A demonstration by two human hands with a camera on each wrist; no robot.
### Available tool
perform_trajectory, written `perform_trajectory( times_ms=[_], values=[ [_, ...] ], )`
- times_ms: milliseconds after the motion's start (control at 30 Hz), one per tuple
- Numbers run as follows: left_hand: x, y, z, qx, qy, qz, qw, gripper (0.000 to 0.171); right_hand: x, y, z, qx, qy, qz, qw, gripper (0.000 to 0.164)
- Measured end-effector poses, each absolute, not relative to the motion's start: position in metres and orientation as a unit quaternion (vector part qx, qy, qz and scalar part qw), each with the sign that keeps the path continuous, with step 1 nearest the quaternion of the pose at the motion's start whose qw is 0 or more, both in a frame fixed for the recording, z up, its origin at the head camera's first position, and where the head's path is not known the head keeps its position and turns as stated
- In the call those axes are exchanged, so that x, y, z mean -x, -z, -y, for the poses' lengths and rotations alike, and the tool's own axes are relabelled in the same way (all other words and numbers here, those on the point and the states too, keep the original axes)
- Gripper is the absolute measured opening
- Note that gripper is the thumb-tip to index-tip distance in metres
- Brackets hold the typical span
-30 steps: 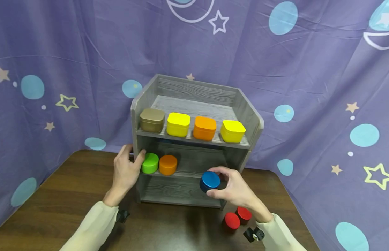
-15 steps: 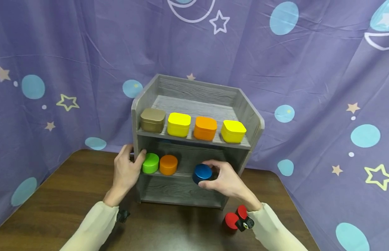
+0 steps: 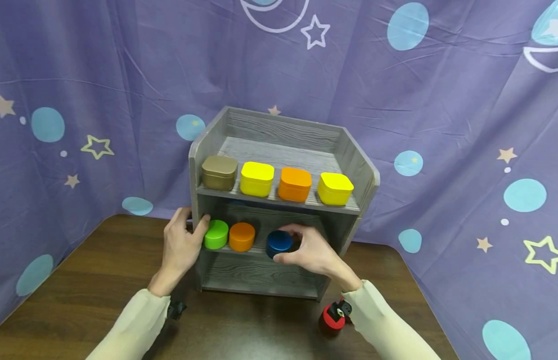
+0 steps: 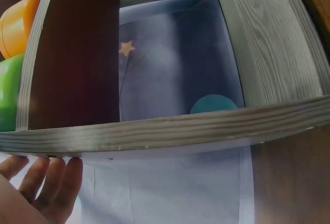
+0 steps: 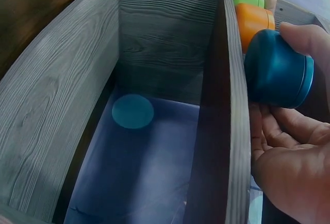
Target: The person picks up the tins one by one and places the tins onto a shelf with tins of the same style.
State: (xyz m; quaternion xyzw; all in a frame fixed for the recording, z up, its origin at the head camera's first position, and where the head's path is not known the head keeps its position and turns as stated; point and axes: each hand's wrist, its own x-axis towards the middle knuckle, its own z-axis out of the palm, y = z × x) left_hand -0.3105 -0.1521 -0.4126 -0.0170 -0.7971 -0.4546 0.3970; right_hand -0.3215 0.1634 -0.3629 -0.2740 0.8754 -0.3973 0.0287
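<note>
In the head view my right hand [image 3: 314, 252] grips a blue round tin [image 3: 279, 242] between thumb and fingers, at the front of the middle level of a grey wooden shelf [image 3: 279, 270]. The right wrist view shows the blue tin [image 5: 276, 72] at the board's edge, close beside the orange one; whether its base touches the board I cannot tell. My left hand [image 3: 180, 246] holds the shelf's left side panel, thumb at the front edge and fingers along the outside. Just right of that thumb sit a green round tin [image 3: 216, 235] and an orange round tin [image 3: 241, 237].
On the top level stand a bronze squarish tin [image 3: 219, 173], a yellow tin [image 3: 256, 179], an orange tin [image 3: 295, 185] and a second yellow tin [image 3: 335, 189]. A red round tin [image 3: 333, 320] rests on the brown table [image 3: 242, 325], partly behind my right wrist camera. A patterned purple curtain hangs behind.
My right hand has carried the blue tin left and slightly up, toward the orange round tin on the middle level. My left hand has stayed on the side panel.
</note>
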Motion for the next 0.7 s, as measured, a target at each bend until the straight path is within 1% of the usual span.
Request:
perform_trajectory(
  times_ms=[300,700],
  values=[
    [0.308,0.412,0.152,0.019,0.451,0.796,0.403,0.029,0.326,0.364,-0.153,0.283,0.394,-0.873,0.046,0.063],
    [0.310,0.413,0.152,0.024,0.454,0.795,0.402,0.029,0.329,0.366,-0.147,0.279,0.389,-0.877,0.047,0.063]
  ],
)
